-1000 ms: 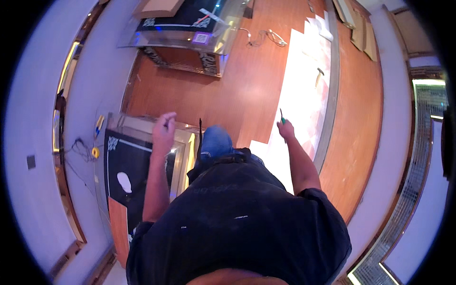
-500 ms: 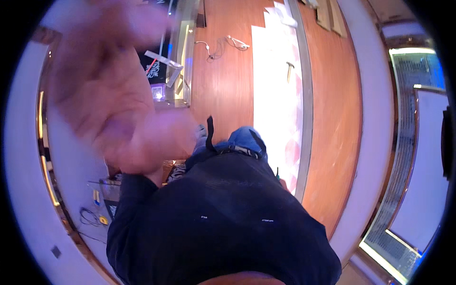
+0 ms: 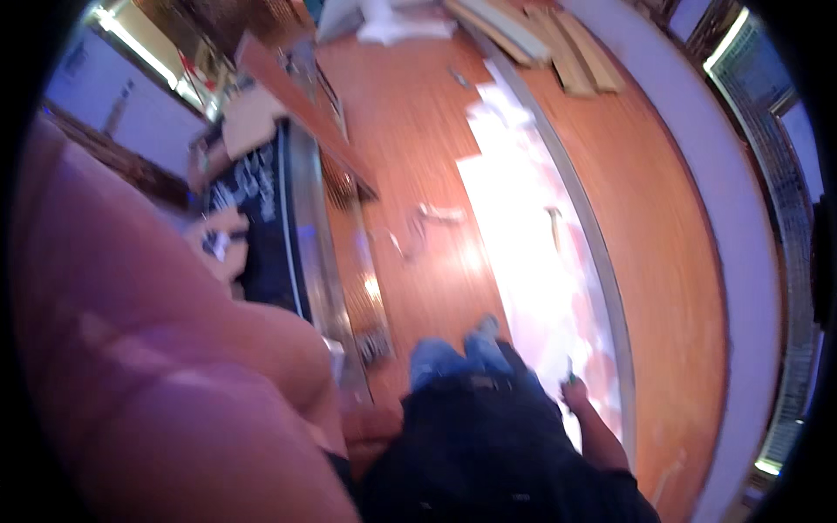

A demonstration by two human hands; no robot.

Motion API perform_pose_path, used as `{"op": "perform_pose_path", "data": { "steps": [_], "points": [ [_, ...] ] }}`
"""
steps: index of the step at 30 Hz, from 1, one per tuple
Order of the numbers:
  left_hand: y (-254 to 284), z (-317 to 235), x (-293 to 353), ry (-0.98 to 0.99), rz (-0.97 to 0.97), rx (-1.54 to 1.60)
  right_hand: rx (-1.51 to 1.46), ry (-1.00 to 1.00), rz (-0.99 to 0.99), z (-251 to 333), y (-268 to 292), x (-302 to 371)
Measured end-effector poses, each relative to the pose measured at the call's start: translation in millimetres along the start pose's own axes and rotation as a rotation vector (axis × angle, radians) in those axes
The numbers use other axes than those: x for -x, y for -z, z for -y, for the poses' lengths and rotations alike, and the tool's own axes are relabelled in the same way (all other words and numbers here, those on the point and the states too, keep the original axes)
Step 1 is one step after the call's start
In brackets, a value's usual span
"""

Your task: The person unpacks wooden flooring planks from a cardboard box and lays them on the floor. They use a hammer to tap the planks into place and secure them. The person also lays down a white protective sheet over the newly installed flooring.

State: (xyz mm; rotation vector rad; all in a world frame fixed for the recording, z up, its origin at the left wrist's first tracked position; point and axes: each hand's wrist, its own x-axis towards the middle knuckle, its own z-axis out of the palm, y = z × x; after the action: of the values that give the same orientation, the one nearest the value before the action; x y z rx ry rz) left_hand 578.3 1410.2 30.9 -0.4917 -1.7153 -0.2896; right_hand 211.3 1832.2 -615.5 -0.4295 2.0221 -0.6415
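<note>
My left hand point(image 3: 174, 331) is very close to the camera and fills the left side, smeared by motion. Its fingers cannot be made out well enough to tell whether they hold anything. Low on the right, my right hand point(image 3: 575, 397) is closed around a small tool point(image 3: 571, 376) with a green part and a thin tip pointing up and away. The tool's exact kind is too small to tell. Beneath that hand lies a brightly lit white sheet point(image 3: 523, 261) on the floor. A hammer point(image 3: 554, 225) rests on the sheet's right part.
A black-topped counter point(image 3: 266, 235) with white patterns stands at left, a brown board point(image 3: 305, 113) slanting across it. A white cable point(image 3: 440, 213) lies on the wooden floor point(image 3: 392, 131). Plank pieces point(image 3: 575, 61) lie far right, beside a curved pale wall point(image 3: 697, 174).
The view has swung, bringing more of the counter and far floor into sight. My left hand has come closer and lower at left. My right hand with its tool now shows clearly.
</note>
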Motion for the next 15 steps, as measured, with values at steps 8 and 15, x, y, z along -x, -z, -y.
{"op": "perform_pose_path", "data": {
  "steps": [8, 15],
  "points": [
    [62.3, 246.6, -52.1, -0.167, -0.124, 0.174, 0.262, -0.135, -0.307, 94.1, 25.2, 0.2],
    [36.5, 462.1, 42.7, -0.273, -0.203, 0.485, 0.339, -0.31, -0.583, 178.6, -144.2, 20.5]
  ]
}}
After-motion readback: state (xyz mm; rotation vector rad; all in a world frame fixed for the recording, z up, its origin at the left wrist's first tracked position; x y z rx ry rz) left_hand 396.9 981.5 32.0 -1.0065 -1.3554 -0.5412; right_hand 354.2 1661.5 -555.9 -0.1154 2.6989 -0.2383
